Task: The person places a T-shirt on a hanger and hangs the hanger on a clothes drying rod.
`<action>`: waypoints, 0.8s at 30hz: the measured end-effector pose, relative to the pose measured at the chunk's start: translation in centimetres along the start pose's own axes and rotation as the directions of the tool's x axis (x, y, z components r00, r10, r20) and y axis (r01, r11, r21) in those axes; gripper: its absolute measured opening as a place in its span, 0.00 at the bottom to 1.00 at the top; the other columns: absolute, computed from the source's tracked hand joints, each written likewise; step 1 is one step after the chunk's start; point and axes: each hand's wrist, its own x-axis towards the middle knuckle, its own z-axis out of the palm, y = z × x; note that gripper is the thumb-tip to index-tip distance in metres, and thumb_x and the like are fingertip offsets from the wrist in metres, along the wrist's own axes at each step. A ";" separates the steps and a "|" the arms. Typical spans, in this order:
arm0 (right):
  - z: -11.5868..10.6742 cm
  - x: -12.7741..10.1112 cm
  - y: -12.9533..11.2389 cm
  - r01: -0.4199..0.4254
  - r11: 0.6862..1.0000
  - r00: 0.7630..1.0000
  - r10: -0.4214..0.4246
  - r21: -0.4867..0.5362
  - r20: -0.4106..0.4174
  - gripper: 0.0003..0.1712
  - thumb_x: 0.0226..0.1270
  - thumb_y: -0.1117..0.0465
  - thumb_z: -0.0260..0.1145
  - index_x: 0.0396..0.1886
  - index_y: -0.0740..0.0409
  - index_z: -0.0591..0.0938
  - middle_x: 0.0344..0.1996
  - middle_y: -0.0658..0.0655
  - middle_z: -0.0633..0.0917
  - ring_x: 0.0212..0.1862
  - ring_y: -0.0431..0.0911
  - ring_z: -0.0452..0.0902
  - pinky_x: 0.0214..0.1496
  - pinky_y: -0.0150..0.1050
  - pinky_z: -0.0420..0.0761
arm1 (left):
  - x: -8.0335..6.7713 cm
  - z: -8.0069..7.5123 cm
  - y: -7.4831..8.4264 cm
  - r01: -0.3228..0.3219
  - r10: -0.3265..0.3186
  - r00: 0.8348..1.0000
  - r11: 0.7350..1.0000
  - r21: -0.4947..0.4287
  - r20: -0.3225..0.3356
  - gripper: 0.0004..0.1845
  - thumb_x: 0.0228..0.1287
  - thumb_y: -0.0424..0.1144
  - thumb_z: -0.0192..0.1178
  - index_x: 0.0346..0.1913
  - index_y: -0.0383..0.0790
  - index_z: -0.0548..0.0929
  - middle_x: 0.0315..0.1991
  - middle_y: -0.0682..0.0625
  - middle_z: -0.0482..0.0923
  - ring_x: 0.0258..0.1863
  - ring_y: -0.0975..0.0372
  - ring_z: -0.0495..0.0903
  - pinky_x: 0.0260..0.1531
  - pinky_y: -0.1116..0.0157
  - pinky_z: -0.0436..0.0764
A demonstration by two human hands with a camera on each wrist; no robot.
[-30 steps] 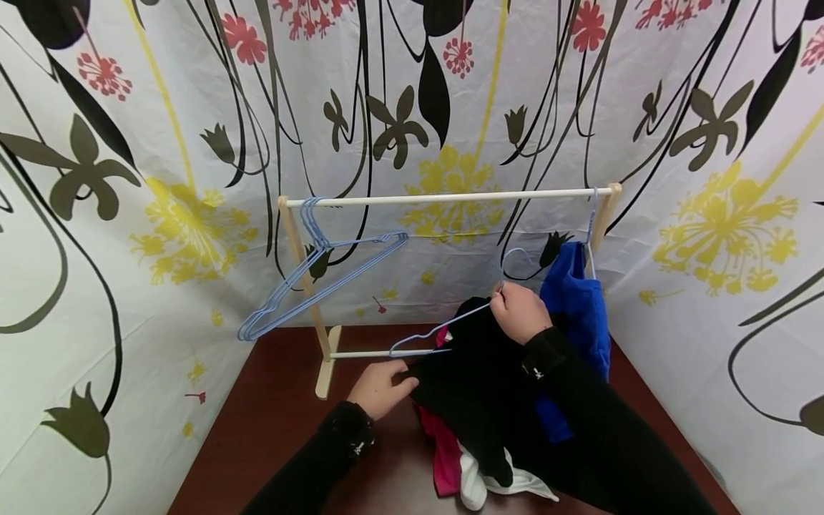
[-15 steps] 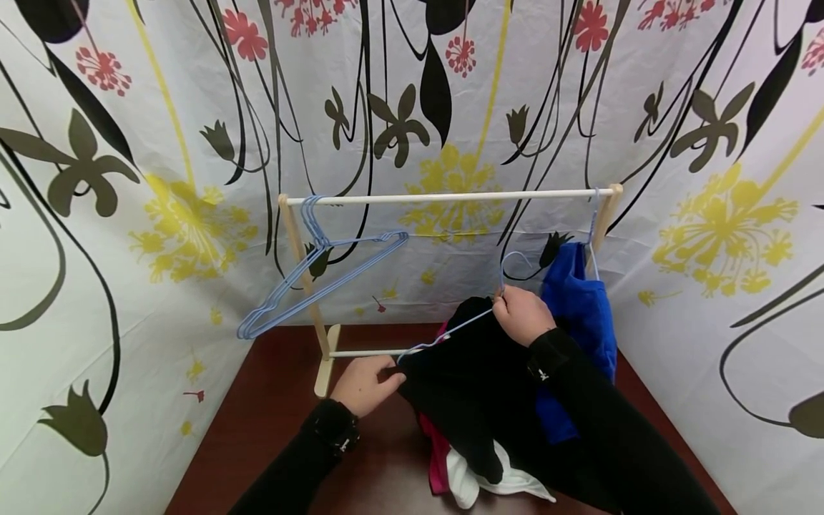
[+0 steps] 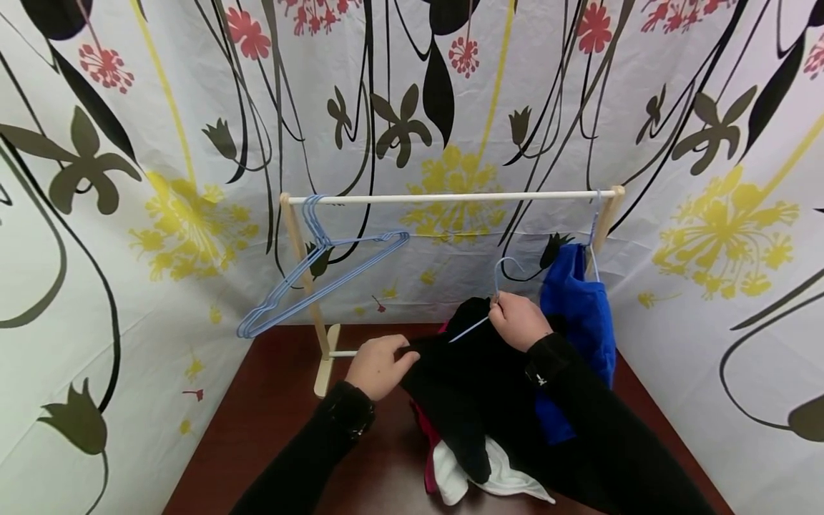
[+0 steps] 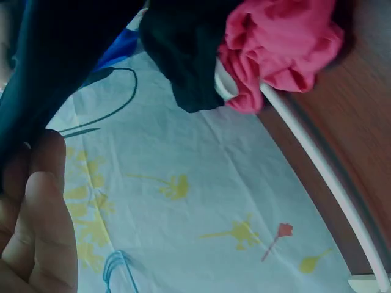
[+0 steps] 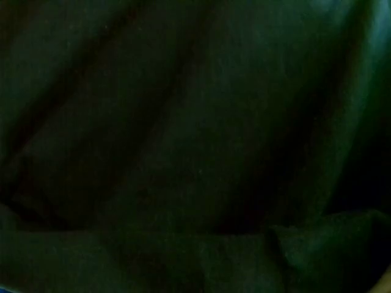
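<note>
My right hand [image 3: 520,320] grips a light blue wire clothes hanger [image 3: 468,330] just below its hook, which points up free of the rack. The hanger's left arm runs down into a black shirt [image 3: 444,393], and its end is hidden under the cloth. My left hand [image 3: 381,366] pinches the shirt's left shoulder area between thumb and fingers. In the left wrist view the fingers [image 4: 49,226] press on the dark fabric [image 4: 55,55]. A sleeve-like part of the shirt hangs down at the front. The right wrist view is filled by black cloth [image 5: 183,134].
Several blue hangers [image 3: 283,293] hang at the left of a small rack's rail [image 3: 450,198]. Blue clothing [image 3: 579,307] hangs at its right end. White cloth [image 3: 508,476] and a pink garment [image 4: 281,43] lie beneath the shirt on the brown table [image 3: 257,422]. A patterned curtain [image 3: 418,272] stands behind.
My left hand first moved left along the hanger's end, then back right and slightly up, drawing the black cloth over that end. My right hand keeps holding the hanger, slightly lower.
</note>
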 end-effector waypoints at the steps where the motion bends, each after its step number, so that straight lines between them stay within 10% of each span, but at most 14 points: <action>1: 0.1 0.0 0.0 -0.002 1.000 1.000 0.002 0.008 -0.001 0.16 0.73 0.63 0.48 0.22 0.51 0.66 0.20 0.51 0.65 0.22 0.47 0.60 0.33 0.43 0.63 | 0.2 0.0 0.2 0.011 -0.011 1.000 1.000 -0.005 0.002 0.07 0.72 0.49 0.63 0.41 0.51 0.84 0.29 0.60 0.78 0.18 0.68 0.66 0.27 0.66 0.72; 17: 2.4 0.0 -1.2 0.071 0.996 0.997 -0.070 0.055 -0.032 0.11 0.74 0.63 0.53 0.28 0.50 0.74 0.25 0.49 0.74 0.30 0.46 0.71 0.38 0.44 0.73 | 2.7 2.1 4.0 0.020 -0.020 0.998 1.000 0.012 0.056 0.08 0.72 0.49 0.63 0.38 0.49 0.82 0.25 0.59 0.74 0.21 0.66 0.69 0.28 0.66 0.71; 24: 2.5 -0.3 -1.0 0.066 0.993 0.998 -0.064 0.095 -0.023 0.12 0.76 0.63 0.53 0.30 0.50 0.75 0.26 0.49 0.74 0.31 0.44 0.71 0.39 0.43 0.72 | 1.9 3.2 3.7 0.113 -0.099 0.986 0.989 -0.099 0.137 0.30 0.70 0.52 0.65 0.68 0.47 0.69 0.50 0.49 0.82 0.40 0.61 0.82 0.40 0.61 0.79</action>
